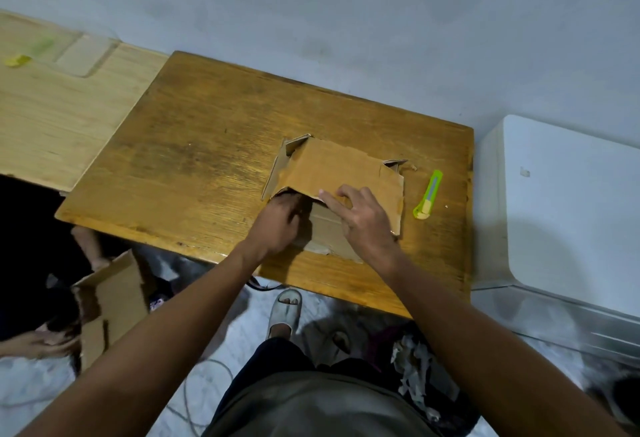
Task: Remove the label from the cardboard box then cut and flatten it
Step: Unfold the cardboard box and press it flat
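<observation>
Near the front edge of the brown wooden table [194, 145], the cardboard box [341, 173] is seen lying partly collapsed, with its flaps splayed. It is touched by both hands: the left hand [278, 225] is tucked with curled fingers under the raised top panel, though what they grip cannot be told, while the right hand [363, 220] is laid on that panel with fingers spread. Just right of the box, a green utility knife [429, 195] is seen, and farther right a white appliance [561, 215].

- I am counting one cardboard box [341, 173] under my two hands, left hand [277, 225] and right hand [363, 218].
- I am seeing one green utility knife [428, 195].
- I am seeing two wooden tabletops: table [194, 159], lighter table [52, 118].
- I am seeing one second cardboard piece [110, 301].
</observation>
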